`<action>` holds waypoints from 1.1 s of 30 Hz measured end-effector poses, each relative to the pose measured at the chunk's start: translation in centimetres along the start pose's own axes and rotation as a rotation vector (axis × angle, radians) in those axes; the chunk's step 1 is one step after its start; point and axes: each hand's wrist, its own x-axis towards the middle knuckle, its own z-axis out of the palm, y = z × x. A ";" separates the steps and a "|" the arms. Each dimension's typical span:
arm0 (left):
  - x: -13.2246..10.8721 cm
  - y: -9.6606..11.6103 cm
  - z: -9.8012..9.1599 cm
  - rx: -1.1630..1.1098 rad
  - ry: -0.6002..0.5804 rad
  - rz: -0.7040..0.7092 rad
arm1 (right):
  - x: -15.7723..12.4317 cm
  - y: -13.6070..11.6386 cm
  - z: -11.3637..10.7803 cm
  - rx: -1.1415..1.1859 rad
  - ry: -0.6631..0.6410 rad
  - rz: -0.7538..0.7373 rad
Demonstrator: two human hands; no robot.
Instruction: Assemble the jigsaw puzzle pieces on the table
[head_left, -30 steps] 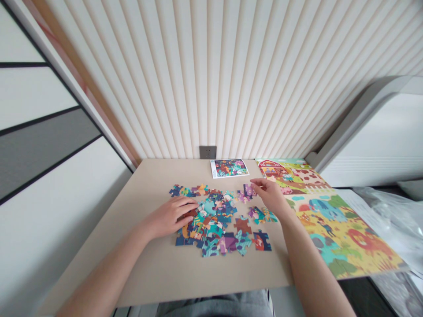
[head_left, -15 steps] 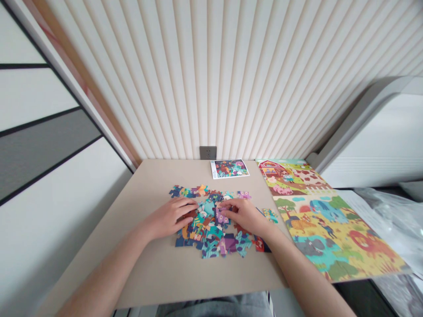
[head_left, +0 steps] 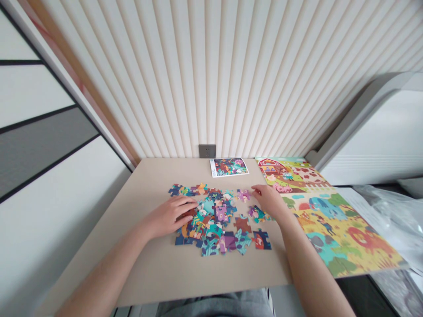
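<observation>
A heap of colourful jigsaw puzzle pieces (head_left: 206, 231) lies on the beige table (head_left: 155, 273), some overlapping. On its left side rests my left hand (head_left: 172, 214), fingers spread over the pieces and holding none that I can see. A purple puzzle piece (head_left: 221, 214) lies on the heap's middle. My right hand (head_left: 268, 199) is at the upper right, its fingertips just beside another purple piece (head_left: 243, 195), thumb and forefinger slightly apart. Below that hand is a teal and purple piece (head_left: 258, 214). A brown piece (head_left: 243, 224) and a dark blue piece with red (head_left: 262, 240) sit at the heap's right.
A small picture card (head_left: 229, 167) lies at the table's back edge, below a wall socket (head_left: 207, 151). To the right are a farm picture puzzle (head_left: 310, 176) and a safari picture puzzle (head_left: 346, 246). Clear plastic wrapping (head_left: 390, 215) is at the far right.
My right hand has left the purple piece on the heap's middle and moved right and up to the other purple piece. My left hand stays in place.
</observation>
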 end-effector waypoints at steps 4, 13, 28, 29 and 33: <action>0.0 0.0 0.0 0.010 -0.001 0.000 | -0.1 -1.0 1.0 -0.003 -0.071 -0.060; -0.2 -0.5 0.4 0.021 -0.024 -0.011 | -0.5 -1.2 -1.2 -0.024 -0.053 -0.022; 0.4 -0.1 1.2 0.012 -0.058 0.040 | -12.5 -1.7 -0.8 -0.007 0.128 -0.210; 0.4 -0.1 1.2 0.011 -0.066 0.035 | -13.0 -2.3 -0.4 0.007 0.121 -0.224; 0.3 -0.4 1.1 0.006 -0.106 0.008 | -13.6 -3.8 0.1 -0.004 0.094 -0.256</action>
